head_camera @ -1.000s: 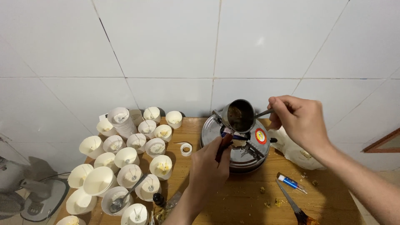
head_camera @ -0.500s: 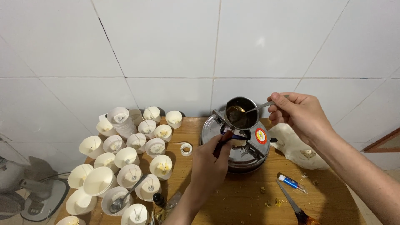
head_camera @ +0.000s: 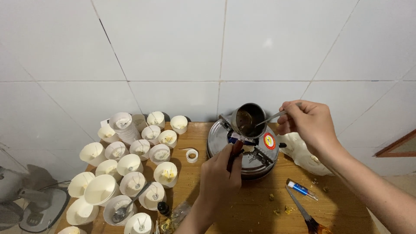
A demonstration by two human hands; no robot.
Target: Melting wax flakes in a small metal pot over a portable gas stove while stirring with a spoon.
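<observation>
My left hand (head_camera: 219, 177) grips the dark red handle of a small metal pot (head_camera: 248, 120) and holds it tilted above a round silver stove (head_camera: 242, 149). My right hand (head_camera: 308, 122) pinches a metal spoon (head_camera: 271, 118) whose bowl end is inside the pot, in dark liquid. Many white paper cups (head_camera: 131, 162) with wicks and pale wax stand on the left half of the wooden table (head_camera: 260, 216).
A roll of white tape (head_camera: 192, 155) lies between cups and stove. A blue-and-white tube (head_camera: 300, 189) and scissors (head_camera: 303, 213) lie at the right front. A white plastic bag (head_camera: 303, 154) sits behind them. A grey fan (head_camera: 26, 199) stands at far left. A white tiled wall backs the table.
The pot tipped from steeply tilted toward me to a flatter angle and back a little. My right hand shifted slightly as the spoon moved around inside the pot.
</observation>
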